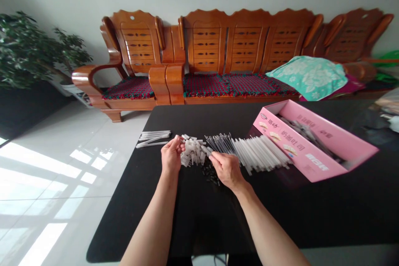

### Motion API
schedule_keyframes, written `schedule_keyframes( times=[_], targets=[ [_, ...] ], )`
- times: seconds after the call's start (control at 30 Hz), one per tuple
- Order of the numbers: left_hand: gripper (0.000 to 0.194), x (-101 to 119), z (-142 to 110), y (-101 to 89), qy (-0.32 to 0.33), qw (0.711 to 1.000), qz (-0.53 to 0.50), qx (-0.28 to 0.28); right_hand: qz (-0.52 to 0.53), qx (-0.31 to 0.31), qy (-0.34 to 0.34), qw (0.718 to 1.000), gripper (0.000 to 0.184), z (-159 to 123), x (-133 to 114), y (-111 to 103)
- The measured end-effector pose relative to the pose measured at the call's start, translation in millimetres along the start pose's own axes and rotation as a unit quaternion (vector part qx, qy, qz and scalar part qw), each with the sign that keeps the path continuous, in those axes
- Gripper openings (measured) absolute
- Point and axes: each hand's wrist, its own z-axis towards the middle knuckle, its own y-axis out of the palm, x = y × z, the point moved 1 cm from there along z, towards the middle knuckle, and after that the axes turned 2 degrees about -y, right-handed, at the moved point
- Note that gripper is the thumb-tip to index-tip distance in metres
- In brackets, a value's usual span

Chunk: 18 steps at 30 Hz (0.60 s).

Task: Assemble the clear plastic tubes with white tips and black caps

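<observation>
My left hand (172, 153) is at the left edge of a pile of short, translucent white plastic pieces (192, 151). Its thumb and fingers are pinched together; whatever they hold is too small to make out. On the other side of the pile, my right hand (228, 169) is closed, with a short translucent plastic piece (209, 149) at its fingertips. Small black plugs (213, 179) lie scattered just left of that hand. Behind it are thin dark rods with pointed tips (220, 143), beside a row of longer frosted white tubes (262, 153).
Several white tubes (155, 134) lie at the black table's (137, 199) left edge. A pink open box (299, 149) with grey pieces inside stands on the right. Beyond the table are a wooden sofa (205, 50), a turquoise cushion (311, 77) and a potted plant (34, 50).
</observation>
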Motion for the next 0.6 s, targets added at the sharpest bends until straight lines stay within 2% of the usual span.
schedule_keyframes(
  times=[0.13, 0.23, 0.33, 0.43, 0.5, 0.6],
  targets=[
    [0.032, 2.1, -3.5, 0.1, 0.037, 0.995, 0.067, -0.057, -0.07, 0.077, 0.035, 0.994, 0.036, 1.9, 16.4, -2.5],
    [0.032, -4.1, -13.1, 7.1, 0.062, 0.98, 0.166, -0.094, -0.132, 0.13, 0.086, 0.979, 0.037, 1.2, 39.1, -16.7],
    [0.033, -8.4, -18.4, 10.1, 0.084, 0.953, 0.272, -0.101, -0.234, 0.197, 0.156, 0.939, 0.032, -6.5, 70.3, -41.8],
    [0.025, -7.2, -20.6, 9.9, 0.134, 0.92, 0.359, -0.087, -0.323, 0.232, 0.21, 0.893, 0.025, -18.0, 100.4, -64.8],
    [0.017, -6.4, -21.7, 10.7, 0.16, 0.899, 0.396, -0.093, -0.35, 0.237, 0.225, 0.878, 0.023, -23.7, 112.7, -73.6],
    [0.01, -9.4, -23.1, 14.1, 0.175, 0.88, 0.425, -0.121, -0.365, 0.244, 0.215, 0.872, 0.02, -25.2, 115.4, -77.6]
  ],
)
